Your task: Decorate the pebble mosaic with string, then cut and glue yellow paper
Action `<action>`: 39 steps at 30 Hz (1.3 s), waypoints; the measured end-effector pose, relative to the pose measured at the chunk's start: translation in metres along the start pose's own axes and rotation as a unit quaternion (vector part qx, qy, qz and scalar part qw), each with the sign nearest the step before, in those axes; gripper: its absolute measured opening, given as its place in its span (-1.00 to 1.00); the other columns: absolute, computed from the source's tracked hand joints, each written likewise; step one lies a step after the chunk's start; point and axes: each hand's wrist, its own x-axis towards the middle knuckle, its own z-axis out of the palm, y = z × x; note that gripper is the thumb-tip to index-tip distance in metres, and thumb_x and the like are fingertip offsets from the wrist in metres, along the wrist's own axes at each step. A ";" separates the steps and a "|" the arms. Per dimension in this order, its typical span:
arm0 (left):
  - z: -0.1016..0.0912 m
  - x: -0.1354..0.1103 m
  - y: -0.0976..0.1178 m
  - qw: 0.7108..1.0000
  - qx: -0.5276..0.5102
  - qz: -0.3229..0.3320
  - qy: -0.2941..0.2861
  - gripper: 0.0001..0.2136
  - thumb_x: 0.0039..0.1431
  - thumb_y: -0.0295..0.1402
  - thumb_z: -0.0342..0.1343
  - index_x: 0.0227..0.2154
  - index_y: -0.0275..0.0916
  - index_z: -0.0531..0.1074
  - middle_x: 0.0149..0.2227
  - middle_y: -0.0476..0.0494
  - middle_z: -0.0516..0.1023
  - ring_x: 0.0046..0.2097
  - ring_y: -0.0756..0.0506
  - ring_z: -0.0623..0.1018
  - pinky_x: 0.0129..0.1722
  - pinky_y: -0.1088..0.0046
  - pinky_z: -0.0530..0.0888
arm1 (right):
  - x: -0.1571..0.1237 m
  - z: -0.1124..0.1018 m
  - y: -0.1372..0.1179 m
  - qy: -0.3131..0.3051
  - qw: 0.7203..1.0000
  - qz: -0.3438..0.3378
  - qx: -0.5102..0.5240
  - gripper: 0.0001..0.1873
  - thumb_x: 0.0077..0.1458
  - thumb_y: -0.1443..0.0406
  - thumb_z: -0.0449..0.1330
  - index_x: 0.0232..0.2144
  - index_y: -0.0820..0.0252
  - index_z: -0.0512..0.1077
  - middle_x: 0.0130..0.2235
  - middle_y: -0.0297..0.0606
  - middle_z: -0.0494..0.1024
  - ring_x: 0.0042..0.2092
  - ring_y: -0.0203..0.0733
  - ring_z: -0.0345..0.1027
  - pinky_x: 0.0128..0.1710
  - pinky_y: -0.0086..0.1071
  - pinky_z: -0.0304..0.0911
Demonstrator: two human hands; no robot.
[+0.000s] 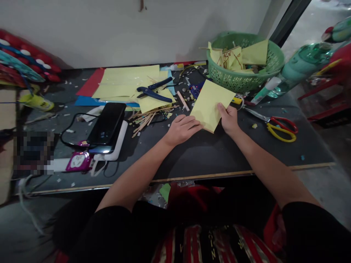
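Observation:
A folded sheet of yellow paper (pixel 210 102) lies tilted on the dark table (pixel 208 153) in front of me. My left hand (pixel 181 128) grips its lower left edge, fingers curled onto the paper. My right hand (pixel 229 118) pinches the lower right edge, thumb on top. Both hands hold the same sheet just above the tabletop.
A green basket (pixel 244 78) with yellow scraps stands at the back right. Red and yellow scissors (pixel 276 128) lie to the right. Blue pliers (pixel 153 91) rest on yellow and coloured sheets (pixel 123 78). Wooden sticks (pixel 148 117), a black phone (pixel 107 123) on a white power bank, and cables lie left.

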 end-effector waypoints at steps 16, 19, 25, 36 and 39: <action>0.005 0.004 -0.021 0.888 -0.274 -0.351 0.114 -0.61 0.40 -0.04 -0.16 -0.12 -0.17 0.46 -0.27 -0.14 0.64 -0.33 -0.02 0.53 -0.31 0.38 0.47 | 0.005 -0.005 0.014 0.026 0.998 -0.059 -0.002 -0.39 -0.04 -0.25 0.24 -0.50 0.19 0.46 -0.46 -0.21 0.50 -0.46 -0.24 0.32 -0.53 -0.35 0.23; 0.014 0.002 -0.022 0.867 -0.320 -0.365 0.118 -0.61 0.39 -0.06 -0.15 0.11 -0.14 0.27 -0.26 -0.14 0.64 -0.38 -0.01 0.52 -0.35 0.37 0.47 | 0.002 -0.003 0.010 0.002 0.999 -0.046 -0.001 -0.40 -0.05 -0.25 0.25 -0.45 0.19 0.50 -0.42 -0.20 0.54 -0.43 -0.22 0.37 -0.49 -0.34 0.30; 0.013 0.005 -0.020 0.847 -0.369 -0.361 0.125 -0.59 0.35 -0.03 -0.12 0.09 -0.16 0.29 -0.33 -0.12 0.62 -0.41 -0.01 0.50 -0.36 0.38 0.45 | -0.010 -0.001 0.009 -0.101 0.994 -0.031 -0.015 -0.41 -0.02 -0.23 0.25 -0.44 0.21 0.52 -0.41 -0.17 0.58 -0.44 -0.20 0.41 -0.44 -0.29 0.37; 0.005 0.005 -0.014 0.914 -0.183 -0.360 -0.037 -0.60 0.15 -0.20 0.02 -0.71 -0.21 0.09 -0.68 0.04 0.14 -0.54 0.03 0.20 -0.51 0.44 0.10 | -0.012 -0.006 -0.002 -0.082 0.945 -0.159 -0.275 -0.66 0.17 0.08 0.15 -0.24 0.19 0.56 -0.50 -0.30 0.52 -0.50 -0.29 0.31 -0.40 -0.38 0.17; 0.008 0.005 -0.007 0.928 -0.102 -0.341 -0.109 -0.71 0.04 -0.28 0.08 -0.72 -0.20 0.26 -0.63 -0.06 0.34 -0.46 -0.05 0.36 -0.50 0.43 0.18 | -0.009 -0.007 0.001 -0.080 0.933 -0.136 -0.324 -0.76 0.08 0.14 0.22 -0.35 0.18 0.58 -0.52 -0.29 0.53 -0.50 -0.27 0.33 -0.40 -0.37 0.16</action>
